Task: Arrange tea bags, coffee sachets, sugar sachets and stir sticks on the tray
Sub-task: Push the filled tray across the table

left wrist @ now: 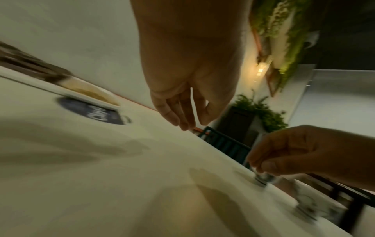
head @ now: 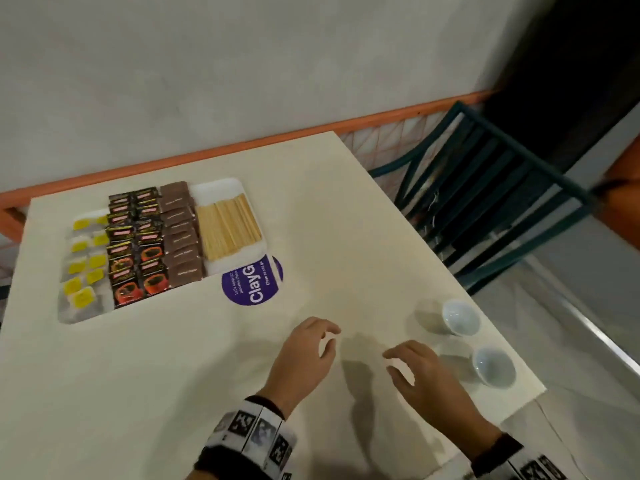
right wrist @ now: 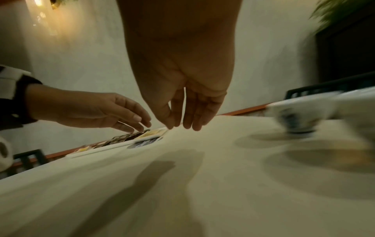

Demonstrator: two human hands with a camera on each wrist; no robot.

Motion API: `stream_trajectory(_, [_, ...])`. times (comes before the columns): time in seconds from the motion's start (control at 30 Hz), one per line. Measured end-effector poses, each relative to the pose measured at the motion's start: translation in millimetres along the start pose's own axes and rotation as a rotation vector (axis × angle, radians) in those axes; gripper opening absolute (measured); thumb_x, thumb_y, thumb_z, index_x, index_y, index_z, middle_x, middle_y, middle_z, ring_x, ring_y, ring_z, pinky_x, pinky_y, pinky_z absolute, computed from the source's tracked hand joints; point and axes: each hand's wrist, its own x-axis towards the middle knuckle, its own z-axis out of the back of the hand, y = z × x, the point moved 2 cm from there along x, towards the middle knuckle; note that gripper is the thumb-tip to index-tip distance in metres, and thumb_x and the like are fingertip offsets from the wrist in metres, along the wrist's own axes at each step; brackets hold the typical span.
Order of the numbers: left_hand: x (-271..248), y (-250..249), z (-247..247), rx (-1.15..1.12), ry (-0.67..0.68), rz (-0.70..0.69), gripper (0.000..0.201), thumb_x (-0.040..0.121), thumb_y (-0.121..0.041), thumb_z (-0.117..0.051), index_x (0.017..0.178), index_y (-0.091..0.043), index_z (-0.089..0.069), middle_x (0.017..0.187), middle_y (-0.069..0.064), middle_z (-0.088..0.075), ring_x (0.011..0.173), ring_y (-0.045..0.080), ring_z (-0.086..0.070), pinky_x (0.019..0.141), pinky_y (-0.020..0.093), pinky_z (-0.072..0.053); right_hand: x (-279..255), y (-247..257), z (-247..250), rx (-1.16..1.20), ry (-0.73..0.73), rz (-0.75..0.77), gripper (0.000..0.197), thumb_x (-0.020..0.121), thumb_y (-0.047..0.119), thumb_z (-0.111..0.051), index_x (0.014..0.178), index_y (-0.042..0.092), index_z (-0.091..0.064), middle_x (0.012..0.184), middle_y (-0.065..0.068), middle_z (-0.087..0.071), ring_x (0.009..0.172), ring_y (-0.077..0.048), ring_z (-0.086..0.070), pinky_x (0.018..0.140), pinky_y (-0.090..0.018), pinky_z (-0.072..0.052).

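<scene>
On my white tray (head: 225, 184), yellow-tagged tea bags (head: 84, 268) sit leftmost, then black-and-red coffee sachets (head: 138, 247), brown sugar sachets (head: 181, 230), pale wooden stir sticks (head: 229, 227). A purple sticker (head: 251, 285) peeks beneath the tray; two white cups (head: 460, 317) stand well right of it.

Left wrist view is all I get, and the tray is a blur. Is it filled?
Observer: Yes. The tray holds columns of tea bags, coffee sachets, sugar sachets and stir sticks.
Operator: Are the hands holding anything?
Observer: No. The left hand and right hand hover over the table, empty.
Operator: That blur under the right hand?
Observer: A white cup and a second cup, both apart from it.
</scene>
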Motion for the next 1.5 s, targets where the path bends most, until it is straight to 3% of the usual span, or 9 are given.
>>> stream_trajectory(0.13, [28, -57, -51, 0.04, 0.161, -0.139, 0.026, 0.09, -0.017, -0.048, 0.114, -0.021, -0.057, 0.117, -0.008, -0.052, 0.109, 0.008, -0.048, 0.093, 0.016, -0.035, -36, -49, 35, -0.083, -0.201, -0.161, 0.03, 0.066, 0.009, -0.08, 0.092, 0.017, -0.067, 0.09, 0.002, -0.066, 0.081, -0.018, -0.062, 0.074, -0.024, -0.046])
stream_trajectory(0.27, [50, -103, -96, 0.133, 0.29, -0.208, 0.039, 0.09, -0.015, -0.05, 0.128, -0.019, -0.048, 0.138, 0.0, -0.037, 0.126, 0.016, -0.037, 0.103, 0.021, -0.028, -58, -86, 51, -0.134, -0.171, -0.323, 0.056, 0.056, 0.027, -0.087, 0.104, 0.016, -0.061, 0.102, -0.007, -0.064, 0.09, -0.028, -0.062, 0.076, -0.036, -0.052])
stream_trajectory(0.33, [59, -118, -112, 0.191, 0.31, -0.206, 0.045, 0.09, -0.017, -0.052, 0.134, -0.02, -0.041, 0.146, 0.003, -0.028, 0.131, 0.02, -0.032, 0.108, 0.027, -0.028, -63, -96, 55, -0.15, -0.122, -0.34, 0.066, 0.053, 0.037, -0.087, 0.109, 0.018, -0.058, 0.108, -0.007, -0.063, 0.093, -0.028, -0.063, 0.076, -0.034, -0.052])
stream_trajectory(0.47, [75, -131, -139, 0.293, 0.344, -0.174, 0.057, 0.089, -0.017, -0.055, 0.14, -0.022, -0.031, 0.151, 0.006, -0.018, 0.137, 0.024, -0.022, 0.111, 0.033, -0.026, -60, -112, 58, -0.023, -0.069, -0.342, 0.08, 0.073, 0.045, -0.072, 0.139, 0.022, -0.035, 0.138, -0.001, -0.043, 0.122, -0.02, -0.045, 0.099, -0.027, -0.04])
stream_trajectory(0.63, [88, -134, -157, 0.336, 0.374, -0.132, 0.066, 0.087, -0.021, -0.059, 0.143, -0.024, -0.025, 0.153, 0.005, -0.018, 0.138, 0.023, -0.022, 0.112, 0.035, -0.023, -55, -122, 59, 0.012, 0.022, -0.329, 0.083, 0.079, 0.047, -0.065, 0.145, 0.025, -0.019, 0.145, 0.006, -0.035, 0.126, -0.012, -0.04, 0.101, -0.018, -0.037])
stream_trajectory(0.87, [92, -132, -165, 0.188, 0.281, -0.081, 0.066, 0.084, -0.023, -0.063, 0.141, -0.023, -0.029, 0.143, 0.001, -0.033, 0.128, 0.019, -0.038, 0.106, 0.033, -0.038, -48, -141, 66, 0.037, 0.129, -0.248, 0.08, 0.078, 0.051, -0.065, 0.142, 0.03, -0.023, 0.142, 0.009, -0.037, 0.121, -0.007, -0.043, 0.094, -0.013, -0.04])
stream_trajectory(1.13, [79, -100, -122, 0.151, 0.109, 0.015, 0.063, 0.081, -0.027, -0.061, 0.138, -0.023, -0.035, 0.137, -0.002, -0.036, 0.123, 0.017, -0.039, 0.103, 0.026, -0.034, -17, -157, 88, 0.077, 0.174, -0.148, 0.085, 0.073, 0.055, -0.068, 0.141, 0.03, -0.024, 0.141, 0.01, -0.037, 0.118, -0.004, -0.042, 0.1, -0.021, -0.038])
stream_trajectory(1.4, [75, -57, -47, 0.1, -0.208, 0.242, 0.063, 0.076, -0.021, -0.068, 0.133, -0.017, -0.042, 0.132, 0.003, -0.044, 0.118, 0.022, -0.046, 0.103, 0.034, -0.038, 86, -115, 98, 0.012, 0.21, 0.086, 0.083, 0.075, 0.045, -0.07, 0.141, 0.022, -0.027, 0.134, 0.002, -0.042, 0.114, -0.012, -0.047, 0.089, -0.014, -0.031])
stream_trajectory(1.5, [80, -41, -23, 0.072, -0.296, 0.271, 0.063, 0.074, -0.019, -0.07, 0.132, -0.016, -0.044, 0.13, 0.003, -0.046, 0.117, 0.02, -0.047, 0.101, 0.029, -0.038, 136, -87, 93, 0.024, 0.216, 0.173, 0.082, 0.074, 0.042, -0.073, 0.139, 0.017, -0.031, 0.129, -0.004, -0.046, 0.111, -0.016, -0.049, 0.087, -0.015, -0.034])
